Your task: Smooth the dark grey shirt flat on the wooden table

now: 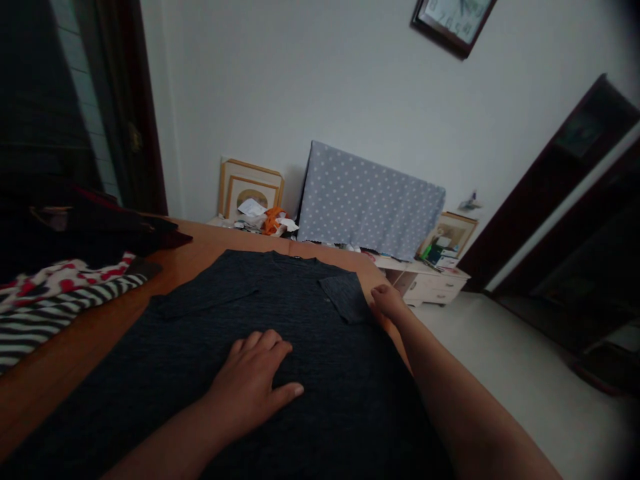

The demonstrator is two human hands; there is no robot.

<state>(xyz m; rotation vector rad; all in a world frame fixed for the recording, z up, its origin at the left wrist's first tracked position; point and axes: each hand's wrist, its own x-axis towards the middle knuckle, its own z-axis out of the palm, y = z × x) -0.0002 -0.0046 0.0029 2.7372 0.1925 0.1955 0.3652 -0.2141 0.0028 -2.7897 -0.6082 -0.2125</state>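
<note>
A dark blue-grey short-sleeved T-shirt (pixel 295 300) lies spread on the wooden table (pixel 200 250), with its neckline at the far end. Its right-side sleeve (pixel 345 300) lies turned inward over the body of the shirt. My left hand (pixel 255 373) rests flat on the middle of the fabric, fingers loosely extended and thumb apart. At the shirt's right edge, beside that sleeve, my right hand (pixel 387 301) is closed with its fingers curled at the cloth. The exact grip of its fingertips is partly hidden.
Piled clothes (pixel 75 227), including a striped garment (pixel 70 303), occupy the table's left side. Beyond the table stand framed pictures (pixel 253 187), a polka-dot cloth (pixel 370 200) draped over something, and a white cabinet (pixel 435 287). Floor (pixel 510 353) lies to the right.
</note>
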